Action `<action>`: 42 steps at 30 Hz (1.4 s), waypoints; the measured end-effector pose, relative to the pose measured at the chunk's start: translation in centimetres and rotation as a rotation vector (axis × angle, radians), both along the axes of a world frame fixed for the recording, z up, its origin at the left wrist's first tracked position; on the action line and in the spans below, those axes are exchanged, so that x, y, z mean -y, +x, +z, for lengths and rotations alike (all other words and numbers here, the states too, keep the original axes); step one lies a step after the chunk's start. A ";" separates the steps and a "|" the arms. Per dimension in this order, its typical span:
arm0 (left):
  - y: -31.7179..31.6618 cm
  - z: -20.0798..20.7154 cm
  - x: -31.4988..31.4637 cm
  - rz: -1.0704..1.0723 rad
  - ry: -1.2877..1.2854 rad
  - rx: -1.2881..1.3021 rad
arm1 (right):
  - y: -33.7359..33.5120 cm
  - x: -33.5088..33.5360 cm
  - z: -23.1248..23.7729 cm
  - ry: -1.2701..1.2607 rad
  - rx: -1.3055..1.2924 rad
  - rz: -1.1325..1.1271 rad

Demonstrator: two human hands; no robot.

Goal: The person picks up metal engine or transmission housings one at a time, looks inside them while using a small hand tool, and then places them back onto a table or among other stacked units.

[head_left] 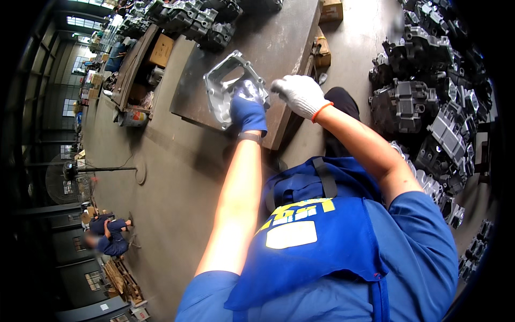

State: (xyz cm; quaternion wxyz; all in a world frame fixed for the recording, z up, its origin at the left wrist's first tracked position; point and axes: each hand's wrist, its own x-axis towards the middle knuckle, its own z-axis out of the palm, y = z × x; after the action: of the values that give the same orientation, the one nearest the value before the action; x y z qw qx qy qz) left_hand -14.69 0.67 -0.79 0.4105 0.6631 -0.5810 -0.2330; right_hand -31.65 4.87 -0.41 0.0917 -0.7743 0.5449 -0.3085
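Note:
A grey cast-metal housing (216, 99) with a large opening and bolt lugs round its rim is held tilted over the corner of a dark workbench (273, 40). My left hand (248, 114), in a blue glove, grips the near side of the housing. Just to the right of it is my right hand (301, 94), in a white knitted glove with an orange cuff. Its fingers are curled closed, and their tips are blurred close to the housing's right edge. Whether they hold something small cannot be made out.
Several metal castings (188, 19) lie along the bench's far left end. Large piles of castings (407, 104) stand to the right. Cardboard boxes (322, 48) sit beside the bench. At left are a wooden shelf unit (134, 67), a standing fan (68, 170) and a seated person (111, 236).

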 end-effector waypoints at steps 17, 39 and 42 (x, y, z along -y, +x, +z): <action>5.2 -2.0 1.1 -0.124 -0.478 0.682 | -0.6 5.6 -3.9 0.115 0.170 -0.253; 5.3 -2.2 1.3 -0.116 -0.417 0.730 | -1.1 7.7 -3.7 0.068 0.059 -0.164; 5.2 -1.9 1.2 -0.114 -0.397 0.737 | -0.3 7.4 -2.9 0.084 -0.018 -0.201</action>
State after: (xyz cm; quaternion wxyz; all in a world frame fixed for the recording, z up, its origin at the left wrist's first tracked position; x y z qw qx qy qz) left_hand -9.52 -0.54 -2.70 0.2814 0.5770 -0.7582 0.1140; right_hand -31.92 -2.58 -3.35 0.0880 -0.7139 0.6331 -0.2861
